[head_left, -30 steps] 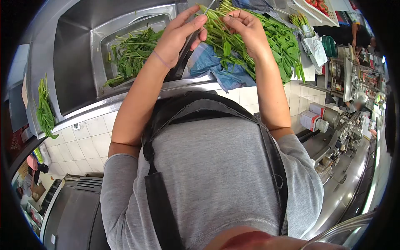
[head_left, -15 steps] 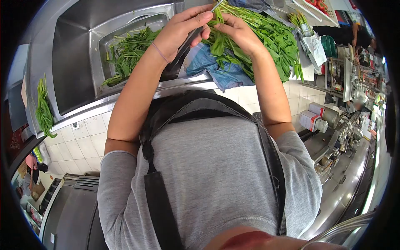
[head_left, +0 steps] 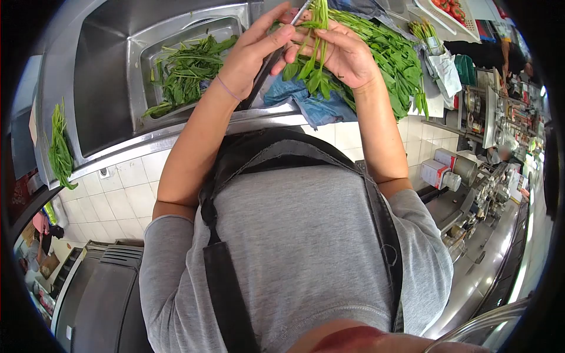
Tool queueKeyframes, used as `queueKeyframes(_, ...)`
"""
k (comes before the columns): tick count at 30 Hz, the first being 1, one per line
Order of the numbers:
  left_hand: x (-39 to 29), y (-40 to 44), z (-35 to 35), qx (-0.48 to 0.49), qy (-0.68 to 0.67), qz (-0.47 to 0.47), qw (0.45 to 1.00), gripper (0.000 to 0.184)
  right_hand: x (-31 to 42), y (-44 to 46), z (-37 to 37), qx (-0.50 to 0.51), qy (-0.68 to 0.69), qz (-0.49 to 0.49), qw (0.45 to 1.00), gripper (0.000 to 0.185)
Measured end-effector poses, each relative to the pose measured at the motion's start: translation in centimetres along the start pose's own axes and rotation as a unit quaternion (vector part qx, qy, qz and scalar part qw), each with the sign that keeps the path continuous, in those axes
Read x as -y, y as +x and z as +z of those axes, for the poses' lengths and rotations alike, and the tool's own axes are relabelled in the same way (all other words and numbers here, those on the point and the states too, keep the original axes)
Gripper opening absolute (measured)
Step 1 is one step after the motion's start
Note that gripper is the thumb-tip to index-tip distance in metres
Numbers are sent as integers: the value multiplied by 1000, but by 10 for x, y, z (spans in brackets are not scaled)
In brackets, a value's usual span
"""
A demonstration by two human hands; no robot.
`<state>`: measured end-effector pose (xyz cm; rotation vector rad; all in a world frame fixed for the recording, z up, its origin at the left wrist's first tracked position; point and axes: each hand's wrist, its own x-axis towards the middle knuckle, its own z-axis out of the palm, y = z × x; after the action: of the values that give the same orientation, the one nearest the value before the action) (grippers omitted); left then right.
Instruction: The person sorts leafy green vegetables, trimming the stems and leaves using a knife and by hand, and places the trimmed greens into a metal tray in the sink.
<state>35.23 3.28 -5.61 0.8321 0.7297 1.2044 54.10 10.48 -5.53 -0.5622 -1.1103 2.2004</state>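
A thin knife-like tool (head_left: 301, 13) with a metal edge is gripped in my left hand (head_left: 262, 50), which is close beside the greens. My right hand (head_left: 347, 56) pinches a small bunch of leafy green stalks (head_left: 319, 35), its leaves hanging down over the palm. The fingertips of both hands nearly meet around the stalks. Behind and beside my right hand lies a large pile of leafy greens (head_left: 394, 65), partly on blue plastic (head_left: 318, 106).
More greens (head_left: 187, 70) lie in the metal sink (head_left: 134, 76) at left. A small bunch (head_left: 60, 147) lies on the counter's left edge. Upper right are bundled stalks (head_left: 425, 32) in a white bag (head_left: 444, 70) and a basket (head_left: 465, 20) with red vegetables. Another person's arm (head_left: 505, 53) shows behind.
The stalks between my hands have turned from slanting to nearly upright, leaves downward. My right hand has rolled open to show its palm beneath them. My left hand still grips the tool.
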Motion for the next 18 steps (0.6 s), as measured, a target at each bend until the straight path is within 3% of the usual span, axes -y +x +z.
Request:
queueKeyframes(4, 1, 0, -6, -17, 22, 10, 1000, 49, 2, -2, 4, 17, 37, 9, 999, 45)
queueKeyframes(13, -9, -7, 15, -12, 12, 22, 1000, 50, -8, -4, 18, -99, -148, -19, 984, 31)
queueKeyframes(18, -6, -6, 15, 0, 15, 27, 1000, 52, -9, -4, 22, -59, -154, -28, 986, 26)
